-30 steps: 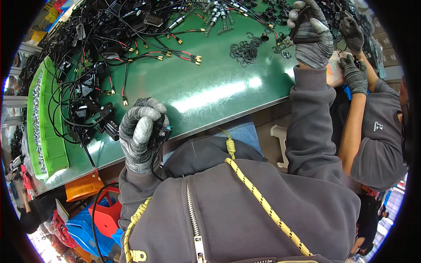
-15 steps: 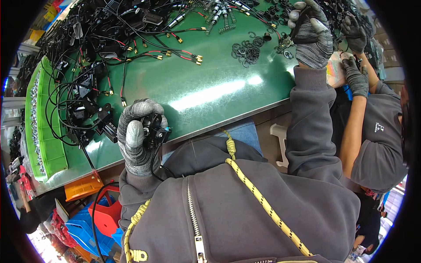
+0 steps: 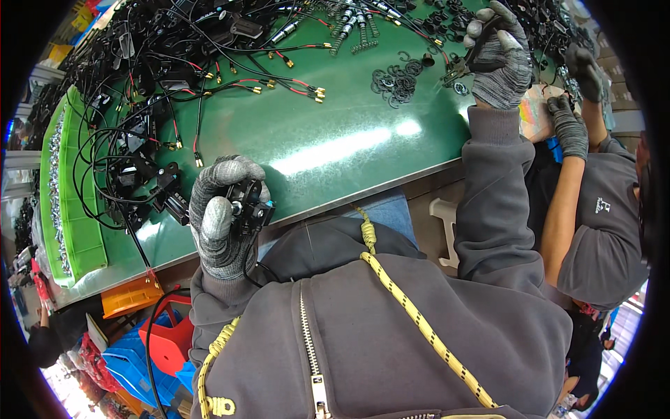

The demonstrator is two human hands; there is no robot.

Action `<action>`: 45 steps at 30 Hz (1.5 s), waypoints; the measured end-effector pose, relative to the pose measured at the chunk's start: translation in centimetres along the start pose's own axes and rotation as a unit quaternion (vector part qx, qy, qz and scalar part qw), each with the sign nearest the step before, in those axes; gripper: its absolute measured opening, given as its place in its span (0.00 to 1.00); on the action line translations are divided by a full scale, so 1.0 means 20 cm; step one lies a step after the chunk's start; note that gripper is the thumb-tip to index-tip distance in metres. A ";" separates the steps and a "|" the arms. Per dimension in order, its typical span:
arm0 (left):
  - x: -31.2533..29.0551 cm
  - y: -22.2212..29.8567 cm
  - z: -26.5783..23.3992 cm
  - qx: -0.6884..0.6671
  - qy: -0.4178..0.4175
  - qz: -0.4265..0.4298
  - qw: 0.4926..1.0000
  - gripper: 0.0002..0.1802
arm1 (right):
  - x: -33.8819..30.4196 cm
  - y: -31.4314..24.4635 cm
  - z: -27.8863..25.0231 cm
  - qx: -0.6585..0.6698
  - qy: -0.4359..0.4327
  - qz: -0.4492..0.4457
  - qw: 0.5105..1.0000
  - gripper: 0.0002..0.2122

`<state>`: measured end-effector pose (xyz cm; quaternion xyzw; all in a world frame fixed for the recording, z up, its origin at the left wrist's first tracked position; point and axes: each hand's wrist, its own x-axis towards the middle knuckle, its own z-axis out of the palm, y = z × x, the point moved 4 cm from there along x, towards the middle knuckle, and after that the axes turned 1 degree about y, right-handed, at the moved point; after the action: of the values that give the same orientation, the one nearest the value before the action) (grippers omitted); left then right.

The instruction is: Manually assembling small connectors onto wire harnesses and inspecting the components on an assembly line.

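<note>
My left hand (image 3: 222, 213), in a grey knit glove, is closed around a black mechanical part (image 3: 250, 211) with a small blue spot, held over the table's front edge. A black cable runs down from that part along my wrist. My right hand (image 3: 501, 66), gloved alike, is raised over the far right of the green table (image 3: 335, 140). Its fingers are wrapped round dark-handled pliers (image 3: 457, 70), whose jaws point left and down. Just left of the jaws lies a pile of black open rings (image 3: 396, 84); a loose ring (image 3: 460, 89) is below them.
Black parts with cables (image 3: 143, 140) and brass-tipped red and black wires crowd the left and back. A green bin (image 3: 84, 237) of small metal pieces stands far left. Springs (image 3: 363, 31) lie at the back. At right, a co-worker's gloved hand (image 3: 569, 129) rests near a cardboard piece.
The pliers and my right hand have shifted slightly. My left hand has turned the black part a little. The co-worker's far hand has moved to the right.
</note>
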<state>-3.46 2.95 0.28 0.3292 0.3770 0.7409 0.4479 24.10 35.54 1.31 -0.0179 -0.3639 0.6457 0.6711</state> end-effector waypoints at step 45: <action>0.00 0.01 0.02 -0.021 0.034 -0.069 0.997 0.34 | -0.59 0.39 1.46 0.198 -0.433 0.298 0.828 0.20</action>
<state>-3.25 2.92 0.63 0.2674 0.3981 0.7270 0.4913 3.69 13.44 13.56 0.2890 -0.4581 0.8142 0.2091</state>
